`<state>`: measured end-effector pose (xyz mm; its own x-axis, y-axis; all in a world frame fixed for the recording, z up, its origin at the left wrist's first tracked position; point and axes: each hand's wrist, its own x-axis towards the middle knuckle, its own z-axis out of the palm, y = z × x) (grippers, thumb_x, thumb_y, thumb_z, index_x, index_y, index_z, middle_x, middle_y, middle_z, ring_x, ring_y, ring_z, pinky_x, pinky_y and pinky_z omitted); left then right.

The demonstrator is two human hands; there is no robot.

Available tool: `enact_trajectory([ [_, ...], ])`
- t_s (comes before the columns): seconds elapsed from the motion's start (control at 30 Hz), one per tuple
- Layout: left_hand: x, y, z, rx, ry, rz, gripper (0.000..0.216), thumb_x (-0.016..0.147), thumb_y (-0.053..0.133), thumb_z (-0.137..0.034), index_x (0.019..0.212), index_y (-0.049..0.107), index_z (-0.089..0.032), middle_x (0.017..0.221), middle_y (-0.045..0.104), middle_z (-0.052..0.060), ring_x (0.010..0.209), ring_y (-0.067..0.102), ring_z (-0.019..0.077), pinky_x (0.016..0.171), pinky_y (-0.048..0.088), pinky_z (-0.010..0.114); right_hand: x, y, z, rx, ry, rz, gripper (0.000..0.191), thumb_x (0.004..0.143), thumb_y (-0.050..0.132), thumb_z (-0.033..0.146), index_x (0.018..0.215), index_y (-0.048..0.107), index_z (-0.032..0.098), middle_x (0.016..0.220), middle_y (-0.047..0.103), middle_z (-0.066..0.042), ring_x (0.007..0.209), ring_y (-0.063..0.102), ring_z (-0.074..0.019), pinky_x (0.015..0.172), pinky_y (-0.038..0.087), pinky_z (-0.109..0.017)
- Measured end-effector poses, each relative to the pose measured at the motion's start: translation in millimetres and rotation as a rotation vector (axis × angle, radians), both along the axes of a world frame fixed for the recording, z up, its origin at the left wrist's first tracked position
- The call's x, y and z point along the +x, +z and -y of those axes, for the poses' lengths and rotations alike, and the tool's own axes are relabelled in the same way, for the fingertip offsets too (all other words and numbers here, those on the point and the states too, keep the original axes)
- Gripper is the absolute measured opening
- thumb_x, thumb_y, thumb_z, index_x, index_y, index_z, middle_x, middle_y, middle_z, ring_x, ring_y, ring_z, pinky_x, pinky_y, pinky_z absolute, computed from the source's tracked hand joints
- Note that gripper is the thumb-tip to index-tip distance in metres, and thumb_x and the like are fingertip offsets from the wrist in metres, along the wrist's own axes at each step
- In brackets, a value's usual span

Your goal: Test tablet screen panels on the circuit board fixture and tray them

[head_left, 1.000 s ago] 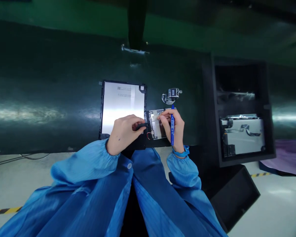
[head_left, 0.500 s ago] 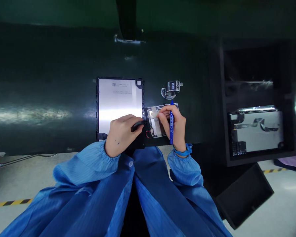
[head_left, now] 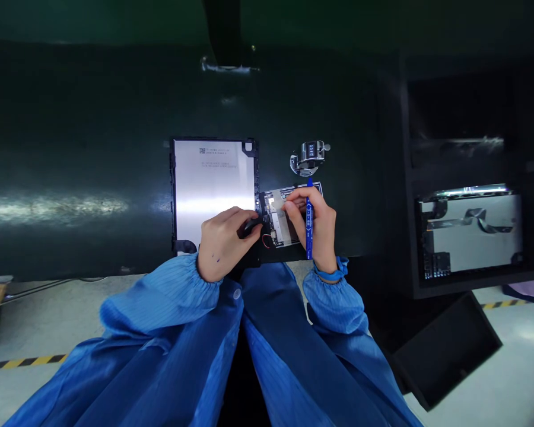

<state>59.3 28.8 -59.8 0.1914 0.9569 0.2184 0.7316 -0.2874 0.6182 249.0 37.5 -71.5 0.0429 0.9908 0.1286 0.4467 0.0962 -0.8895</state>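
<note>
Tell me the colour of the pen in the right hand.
Blue, with white markings on the pen; the head view shows it.

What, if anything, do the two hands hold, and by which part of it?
The left hand pinches a black piece between thumb and forefinger; which part cannot be told. The right hand holds a blue marker around its middle.

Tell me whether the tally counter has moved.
No; judged against the display panel, the tally counter keeps its place off the upper right corner. Only the view shifted.
</note>
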Motion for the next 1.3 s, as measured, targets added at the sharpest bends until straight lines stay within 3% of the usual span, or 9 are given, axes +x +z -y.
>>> enact_trajectory([
  [0.2, 2, -1.7, 1, 0.013, 0.007, 0.006, 0.01, 0.077, 0.072, -0.014, 0.087, 0.074, -0.017, 0.082, 0.076, 0.001, 0.065, 0.069, 0.0152, 0.057, 0.051, 0.025, 0, 2.1, -1, -0.024, 0.001, 0.031, 0.005, 0.092, 0.064, 0.028, 0.094, 0.061, 0.025, 0.08, 0.066, 0.004, 0.069, 0.063, -0.0107, 0.069, 0.05, -0.025],
  [0.63, 5, -6.6, 5, 0.055, 0.003, 0.079, 0.01, 0.081, 0.07, -0.013, 0.089, 0.073, -0.018, 0.084, 0.078, 0.001, 0.068, 0.071, 0.0146, 0.062, 0.055, 0.024, 9, 7.5, -5, -0.109, 0.194, 0.062, 0.023, 0.082, 0.072, 0.022, 0.101, 0.06, 0.026, 0.083, 0.064, 0.004, 0.068, 0.057, -0.0119, 0.069, 0.048, -0.028],
  [1.07, 6, -8.0, 6, 0.044, 0.0, 0.105, 0.012, 0.085, 0.067, -0.013, 0.094, 0.073, -0.017, 0.09, 0.079, 0.003, 0.079, 0.074, 0.0166, 0.072, 0.058, 0.026, 8, 5.2, -6, -0.106, 0.191, 0.028, 0.024, 0.082, 0.074, 0.022, 0.103, 0.061, 0.025, 0.081, 0.061, 0.004, 0.068, 0.055, -0.0116, 0.067, 0.047, -0.027],
  [1.3, 9, -8.4, 6, 0.019, 0.001, 0.109, 0.011, 0.088, 0.066, -0.016, 0.096, 0.073, -0.017, 0.084, 0.077, 0.002, 0.075, 0.073, 0.016, 0.068, 0.056, 0.027, 3, 12.3, -6, -0.134, 0.168, 0.105, 0.023, 0.084, 0.073, 0.03, 0.102, 0.061, 0.026, 0.081, 0.058, 0.003, 0.07, 0.055, -0.0131, 0.068, 0.047, -0.028],
])
